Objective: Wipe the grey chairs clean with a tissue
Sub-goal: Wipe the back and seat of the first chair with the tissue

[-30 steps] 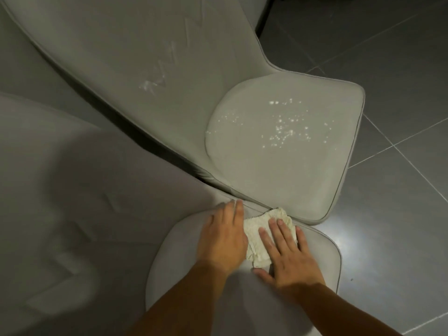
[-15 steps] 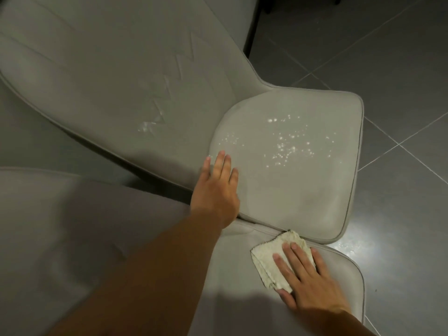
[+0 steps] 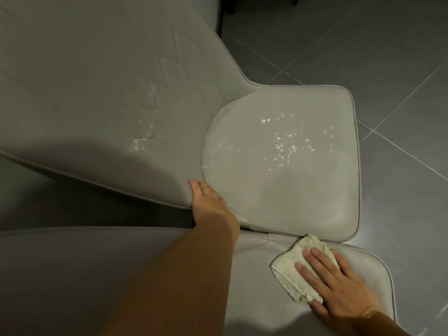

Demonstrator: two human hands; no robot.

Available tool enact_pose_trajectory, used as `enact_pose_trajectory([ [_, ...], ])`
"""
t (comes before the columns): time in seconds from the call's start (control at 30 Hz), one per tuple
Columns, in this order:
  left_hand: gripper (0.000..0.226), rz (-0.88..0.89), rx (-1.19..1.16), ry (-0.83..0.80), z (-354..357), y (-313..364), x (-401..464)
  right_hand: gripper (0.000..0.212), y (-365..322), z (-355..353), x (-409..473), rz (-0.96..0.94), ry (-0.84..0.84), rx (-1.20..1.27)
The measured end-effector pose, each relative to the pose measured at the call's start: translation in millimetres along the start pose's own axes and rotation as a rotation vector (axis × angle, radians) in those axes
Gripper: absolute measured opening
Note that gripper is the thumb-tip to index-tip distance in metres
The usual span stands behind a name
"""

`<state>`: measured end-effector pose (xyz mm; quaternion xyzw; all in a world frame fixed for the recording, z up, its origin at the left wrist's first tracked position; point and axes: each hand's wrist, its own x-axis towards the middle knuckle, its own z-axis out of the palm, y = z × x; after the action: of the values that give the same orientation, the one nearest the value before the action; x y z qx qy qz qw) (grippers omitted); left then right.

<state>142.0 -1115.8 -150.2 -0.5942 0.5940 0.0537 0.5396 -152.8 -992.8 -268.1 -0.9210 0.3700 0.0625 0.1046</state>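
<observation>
Two grey chairs stand side by side. The far chair (image 3: 303, 197) has white specks (image 3: 283, 146) scattered on its seat and a white smear (image 3: 145, 134) on its backrest. My left hand (image 3: 208, 200) holds that chair's near edge where seat meets back, thumb on top, fingers hidden under the rim. A folded off-white tissue (image 3: 291, 270) lies on the near chair's seat (image 3: 378, 272). On it my right hand (image 3: 339, 292) presses flat with straight fingers.
Dark grey floor tiles (image 3: 400, 69) stretch to the right and beyond the chairs. The near chair's backrest (image 3: 84, 275) fills the lower left. A dark furniture leg (image 3: 230, 6) shows at the top edge.
My left hand left the tissue, reached to the far chair and now holds its edge. The right hand stays pressed on the tissue, which slid right on the near seat.
</observation>
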Motion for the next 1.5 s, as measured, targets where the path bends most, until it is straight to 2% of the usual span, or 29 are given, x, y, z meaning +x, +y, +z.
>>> enact_pose_trajectory([
  [0.13, 0.064, 0.026, 0.027, -0.023, -3, -4, 6, 0.086, 2, -2, -1, 0.001, -0.009, -0.028],
  [0.27, 0.049, 0.122, -0.006, 0.026, -11, -26, 9, 0.071, 1, 3, -1, 0.007, 0.034, -0.057],
  [0.5, 0.042, 0.175, -0.145, 0.111, -24, -72, -31, 0.075, -3, -6, 7, 0.012, -0.001, -0.045],
  [0.57, 0.036, 0.122, -0.222, 0.183, -33, -94, -48, 0.07, -7, -16, 9, 0.039, -0.031, 0.003],
  [0.63, 0.032, 0.044, -0.279, 0.351, -47, -126, -67, 0.061, -10, -28, 9, 0.068, -0.054, 0.082],
  [0.7, 0.036, -0.048, -0.344, 0.593, -60, -163, -86, 0.055, -21, -62, 23, 0.232, -0.03, 0.298],
  [0.77, 0.04, -0.134, -0.395, 0.824, -70, -201, -109, 0.059, -34, -100, 49, 0.574, 0.098, 0.581],
  [0.8, 0.04, -0.176, -0.414, 0.925, -73, -218, -120, 0.065, -39, -121, 66, 0.773, 0.12, 0.816],
  [0.83, 0.04, -0.231, -0.432, 0.985, -74, -233, -131, 0.07, -41, -142, 82, 0.908, 0.145, 1.013],
  [0.87, 0.043, -0.286, -0.445, 0.986, -74, -247, -139, 0.074, -40, -162, 97, 0.932, 0.156, 1.109],
  [0.93, 0.053, -0.371, -0.443, 0.911, -70, -272, -151, 0.07, -46, -209, 129, 0.881, 0.222, 1.178],
  [1.07, 0.067, -0.407, -0.367, 0.875, -48, -299, -150, 0.064, -83, -280, 199, 0.573, 0.412, 1.198],
  [1.13, 0.07, -0.373, -0.338, 0.866, -38, -295, -143, 0.054, -103, -305, 233, 0.387, 0.488, 1.105],
  [1.23, 0.07, -0.369, -0.317, 0.848, -31, -282, -129, 0.061, -140, -324, 272, 0.2, 0.442, 0.939],
  [1.3, 0.068, -0.38, -0.344, 0.915, -28, -281, -124, 0.062, -168, -320, 283, 0.107, 0.453, 0.903],
  [1.37, 0.062, -0.303, -0.386, 1.048, -19, -285, -121, 0.063, -190, -309, 283, 0.06, 0.465, 0.941],
  [1.43, 0.056, -0.205, -0.445, 1.194, -11, -286, -119, 0.065, -199, -297, 281, 0.083, 0.459, 1.028],
  [1.5, 0.052, -0.238, -0.463, 1.283, -10, -285, -117, 0.068, -200, -291, 283, 0.126, 0.466, 1.079],
])
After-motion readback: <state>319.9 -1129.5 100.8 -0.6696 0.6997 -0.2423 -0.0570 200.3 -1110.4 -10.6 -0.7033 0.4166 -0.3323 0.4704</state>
